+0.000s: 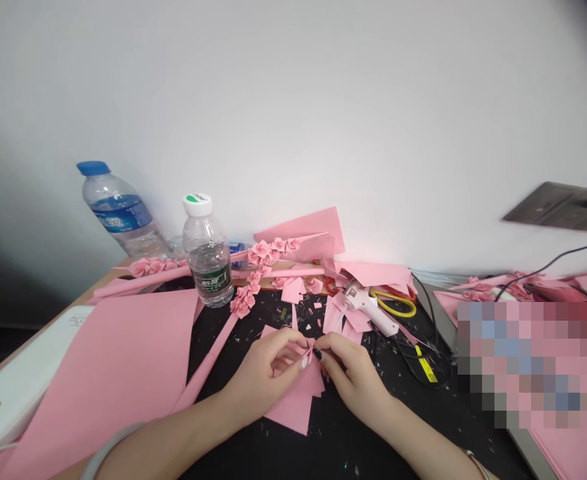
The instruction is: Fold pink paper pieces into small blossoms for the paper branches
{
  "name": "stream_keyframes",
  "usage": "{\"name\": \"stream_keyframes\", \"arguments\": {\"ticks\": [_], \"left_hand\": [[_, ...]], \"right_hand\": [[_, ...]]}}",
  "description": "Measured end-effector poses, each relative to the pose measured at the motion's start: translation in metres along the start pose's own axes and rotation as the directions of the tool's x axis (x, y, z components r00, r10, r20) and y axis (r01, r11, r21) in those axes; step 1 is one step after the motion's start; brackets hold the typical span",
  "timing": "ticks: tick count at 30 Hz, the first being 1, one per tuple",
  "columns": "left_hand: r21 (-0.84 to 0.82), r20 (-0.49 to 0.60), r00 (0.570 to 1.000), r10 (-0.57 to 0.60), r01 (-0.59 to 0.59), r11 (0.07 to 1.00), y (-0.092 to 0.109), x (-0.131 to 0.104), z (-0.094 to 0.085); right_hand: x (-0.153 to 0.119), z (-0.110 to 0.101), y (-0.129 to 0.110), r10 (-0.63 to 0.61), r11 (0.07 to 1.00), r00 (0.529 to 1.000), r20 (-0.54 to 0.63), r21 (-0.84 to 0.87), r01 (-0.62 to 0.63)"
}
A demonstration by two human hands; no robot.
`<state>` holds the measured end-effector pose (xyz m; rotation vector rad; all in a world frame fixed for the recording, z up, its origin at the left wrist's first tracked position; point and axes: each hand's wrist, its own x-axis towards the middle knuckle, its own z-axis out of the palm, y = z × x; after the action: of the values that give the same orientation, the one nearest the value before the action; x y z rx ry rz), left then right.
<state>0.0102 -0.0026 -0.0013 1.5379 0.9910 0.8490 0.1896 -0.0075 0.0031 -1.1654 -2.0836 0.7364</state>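
Note:
Between the fingertips of both hands is a small folded piece of pink paper (311, 351), pinched from either side. My left hand (276, 363) closes on its left side with thumb and forefinger. On the other side my right hand (348, 367) pinches it too; dark nail polish shows on one of its nails. The fingers hide most of the piece's shape. Beneath the hands, several pink paper squares (293, 410) lie overlapping on the black work surface. A pink paper stem with folded paper flowers (244, 301) runs diagonally to the left of my left hand.
A pale glue gun (370, 310) and yellow-handled scissors (396, 303) lie to the right with black cables. A white-capped bottle (206, 260) and a tilted blue-capped bottle (123, 213) stand left. A large pink sheet (123, 360) covers the left side. Paper scraps are scattered around.

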Motion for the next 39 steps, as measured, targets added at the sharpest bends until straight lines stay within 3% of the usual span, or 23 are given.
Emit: {"name": "stream_keyframes", "arguments": {"ticks": [7,25,32,35,39], "left_hand": [[-0.010,0.054,0.998,0.028,-0.028,1.000,0.001,-0.002,0.002],[0.044,-0.092,0.986,0.142,-0.138,0.989,-0.006,0.003,-0.001],[0.005,-0.082,0.995,0.048,-0.048,0.999,-0.005,0.002,0.000],[0.058,-0.090,0.995,0.039,-0.033,0.998,-0.004,0.001,-0.001],[0.209,-0.077,0.988,0.136,-0.117,0.971,-0.003,0.003,-0.004]], "right_hand": [[0.000,0.002,0.000,-0.012,1.000,1.000,-0.003,0.029,0.012],[0.000,0.001,-0.003,-0.007,1.000,0.998,0.055,0.013,0.007],[-0.004,0.002,0.004,-0.018,1.000,0.997,0.071,0.005,0.018],[-0.004,0.000,0.003,-0.050,0.999,0.995,0.091,-0.014,0.051],[-0.002,0.000,0.003,-0.083,0.996,0.991,0.102,-0.035,0.087]]}}
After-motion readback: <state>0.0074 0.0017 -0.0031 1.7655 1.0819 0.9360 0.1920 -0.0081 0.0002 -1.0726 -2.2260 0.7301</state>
